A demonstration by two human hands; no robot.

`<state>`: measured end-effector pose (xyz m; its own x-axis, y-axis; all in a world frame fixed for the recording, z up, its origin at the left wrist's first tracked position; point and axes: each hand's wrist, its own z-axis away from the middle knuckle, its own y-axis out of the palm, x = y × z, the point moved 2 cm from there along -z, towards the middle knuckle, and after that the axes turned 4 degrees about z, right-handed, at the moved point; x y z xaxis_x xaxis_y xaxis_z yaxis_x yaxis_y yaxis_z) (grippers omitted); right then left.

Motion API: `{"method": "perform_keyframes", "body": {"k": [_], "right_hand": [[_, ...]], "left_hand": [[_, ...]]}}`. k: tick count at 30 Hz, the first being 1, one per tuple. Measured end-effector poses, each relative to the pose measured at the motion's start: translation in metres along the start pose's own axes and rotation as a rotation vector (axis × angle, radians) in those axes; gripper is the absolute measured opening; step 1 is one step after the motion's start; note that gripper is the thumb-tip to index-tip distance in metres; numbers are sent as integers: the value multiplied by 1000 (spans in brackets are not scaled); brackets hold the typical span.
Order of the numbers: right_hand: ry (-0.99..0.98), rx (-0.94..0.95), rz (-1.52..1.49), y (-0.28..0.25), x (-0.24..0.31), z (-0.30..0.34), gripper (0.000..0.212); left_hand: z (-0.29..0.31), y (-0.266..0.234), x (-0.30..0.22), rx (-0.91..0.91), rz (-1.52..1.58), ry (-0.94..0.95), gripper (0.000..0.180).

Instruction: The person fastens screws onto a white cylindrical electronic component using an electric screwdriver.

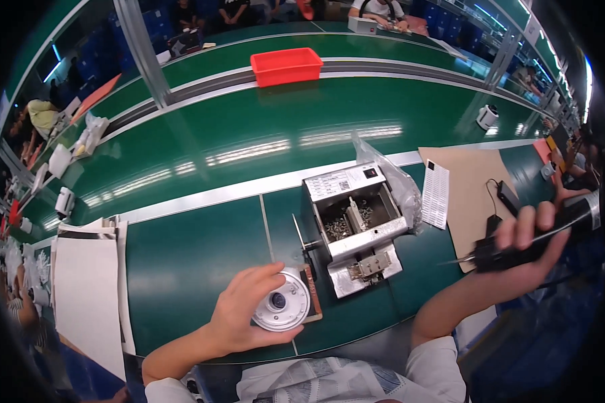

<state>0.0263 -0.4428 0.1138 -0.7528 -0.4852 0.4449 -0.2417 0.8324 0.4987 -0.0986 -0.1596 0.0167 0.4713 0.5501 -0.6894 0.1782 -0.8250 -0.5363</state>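
Note:
My left hand is closed round a white round housing, thumb and fingers on its rim. A dark round hole or lens shows at the housing's middle. The housing is just above or on the table's near edge, beside a small brown block. On the right, my right hand grips a black electric screwdriver, raised and slightly blurred, its thin bit pointing left. Between my hands stands a metal screw feeder with many small screws in its open tray.
A clear plastic bag leans against the feeder. Beyond it lie a white printed sheet and brown cardboard. Stacked boards lie at left. A red bin stands at the back; white devices stand along the green belt. Other people sit around.

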Motion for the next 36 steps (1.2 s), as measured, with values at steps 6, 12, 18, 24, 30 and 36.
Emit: {"method": "perform_keyframes", "body": {"k": [6,12,18,24,30,36], "right_hand": [[76,143,331,28,-45,82,80],[90,222,475,11,-65,116,78],[187,200,502,21,-52,118,72],[74,204,371,96,-26,91,66],[161,343,308,143,-52,96,69],[173,323,355,149,-56,101,68]], "left_hand": [[5,3,20,75,22,-20,85],[23,30,62,54,466,-179,100],[21,26,72,116,214,-96,100],[22,29,70,44,225,27,102],[24,25,73,42,248,11,94],[26,23,73,29,235,37,94]]}}
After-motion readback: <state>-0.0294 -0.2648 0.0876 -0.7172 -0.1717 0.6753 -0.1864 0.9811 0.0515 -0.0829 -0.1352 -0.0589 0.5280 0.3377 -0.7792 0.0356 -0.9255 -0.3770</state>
